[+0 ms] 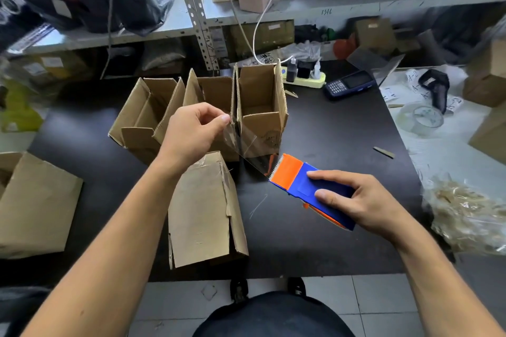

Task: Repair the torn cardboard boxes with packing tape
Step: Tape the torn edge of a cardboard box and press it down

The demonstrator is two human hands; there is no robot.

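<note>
At centre frame a strip of clear packing tape (246,149) is pinched at its free end by the left hand (191,134) and drawn from the dispenser (309,189), which is gripped by the right hand (361,200) with curled fingers. The tape is judged light, limp and sticky, best held at the ends. A torn box (202,210) lies below.

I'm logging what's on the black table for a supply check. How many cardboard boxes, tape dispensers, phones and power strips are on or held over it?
Open upright cardboard boxes: 3
Cardboard box lying on its side: 1
Tape dispenser, blue and orange, held in the right hand: 1
Phone with keypad: 1
Power strip: 1
Total: 7
</note>
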